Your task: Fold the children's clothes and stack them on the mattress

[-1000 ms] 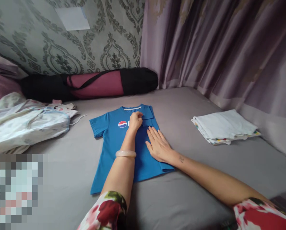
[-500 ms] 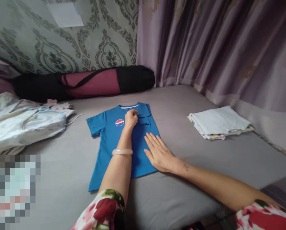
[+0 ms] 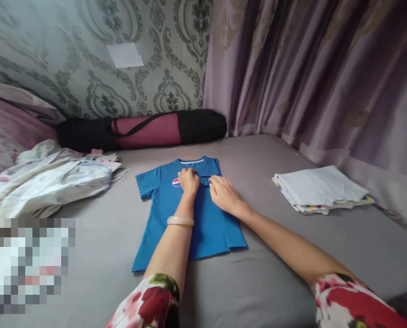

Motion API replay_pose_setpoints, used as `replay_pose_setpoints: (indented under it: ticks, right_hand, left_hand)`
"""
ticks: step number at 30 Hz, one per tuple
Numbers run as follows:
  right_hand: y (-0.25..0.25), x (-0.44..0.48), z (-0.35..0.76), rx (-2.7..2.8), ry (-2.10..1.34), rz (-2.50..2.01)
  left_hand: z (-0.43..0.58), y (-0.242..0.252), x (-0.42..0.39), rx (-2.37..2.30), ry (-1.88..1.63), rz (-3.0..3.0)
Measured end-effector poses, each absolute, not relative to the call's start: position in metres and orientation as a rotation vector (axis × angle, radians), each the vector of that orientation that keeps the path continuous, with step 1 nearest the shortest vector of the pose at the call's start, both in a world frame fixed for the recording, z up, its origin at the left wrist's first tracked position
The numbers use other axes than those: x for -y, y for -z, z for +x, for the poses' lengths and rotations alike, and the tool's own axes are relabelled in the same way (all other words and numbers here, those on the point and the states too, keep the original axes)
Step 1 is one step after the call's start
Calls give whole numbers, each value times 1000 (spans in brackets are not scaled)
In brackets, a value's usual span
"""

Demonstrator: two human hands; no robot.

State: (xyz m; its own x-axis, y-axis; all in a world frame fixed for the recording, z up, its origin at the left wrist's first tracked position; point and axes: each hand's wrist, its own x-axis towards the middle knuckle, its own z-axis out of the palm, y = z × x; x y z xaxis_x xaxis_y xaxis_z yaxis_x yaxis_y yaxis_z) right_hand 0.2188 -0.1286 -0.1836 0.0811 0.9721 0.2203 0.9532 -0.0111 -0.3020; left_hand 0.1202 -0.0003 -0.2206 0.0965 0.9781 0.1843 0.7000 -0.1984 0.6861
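A blue T-shirt (image 3: pixel 169 223) with a round red, white and blue logo lies spread on the bed. One sleeve sticks out at the left; the right side is folded inward, with its sleeve over the chest. My left hand (image 3: pixel 189 181), a pale bangle on its wrist, is closed on the fabric beside the logo, partly covering it. Close by, my right hand (image 3: pixel 224 195) has bent fingers closed at the folded sleeve's edge. Its fingertips are partly hidden. The shirt's lower right corner flares outward past the fold.
Folded white clothes (image 3: pixel 321 187) lie at the right of the grey bed sheet (image 3: pixel 275 269). Rumpled pale clothes (image 3: pixel 73 182) are heaped at the left. A black and maroon long bag (image 3: pixel 149 130) rests along the wall, beside purple curtains (image 3: pixel 258 68).
My right hand has moved from lying flat on the shirt's right side up to the folded sleeve, its fingers now bent. The lower right corner has opened outward. The view has shifted.
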Motion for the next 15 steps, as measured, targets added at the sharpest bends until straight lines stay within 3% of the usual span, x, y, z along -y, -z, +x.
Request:
replay_pose_setpoints:
  ticks: [6,15]
  right_hand:
    - [201,44,229,1756,-124,-2231]
    - [222,30,223,1788,-81,-2335]
  left_hand:
    - [120,221,-2,-1509,-1058,1748]
    - [110,209,-14,-1147,-1298,1253]
